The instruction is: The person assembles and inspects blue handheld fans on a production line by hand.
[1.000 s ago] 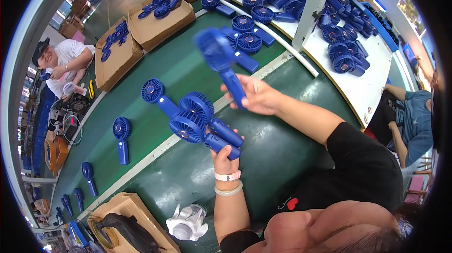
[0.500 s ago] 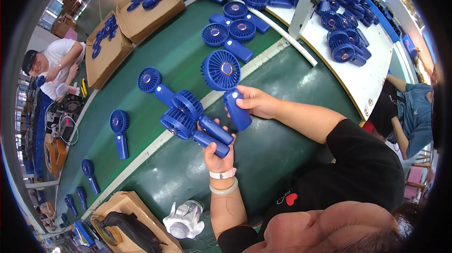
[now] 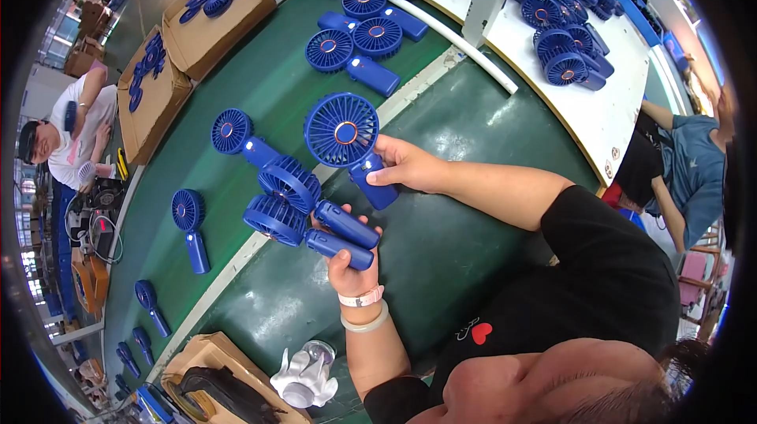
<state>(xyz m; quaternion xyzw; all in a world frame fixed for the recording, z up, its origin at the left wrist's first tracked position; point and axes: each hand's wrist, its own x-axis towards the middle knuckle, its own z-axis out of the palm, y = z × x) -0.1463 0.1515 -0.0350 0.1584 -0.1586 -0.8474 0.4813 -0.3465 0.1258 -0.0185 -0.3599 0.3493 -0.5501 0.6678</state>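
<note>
By the left hand (image 3: 357, 275), fingers curled in, two blue fans (image 3: 347, 224) are gripped by their handles side by side, heads pointed left; by the right hand (image 3: 410, 165), likewise closed, a single fan (image 3: 344, 134) is held just beyond them, its long axis slanted from head at upper left to handle end near the pair's. No obstacle is seen between; past the pair's heads, a loose fan (image 3: 233, 132) is laid on the green belt (image 3: 225, 207).

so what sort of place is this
Probably a factory assembly or packing line: blue handheld fans lie along a green belt, more are heaped on a white table, and cardboard boxes hold others.
</note>
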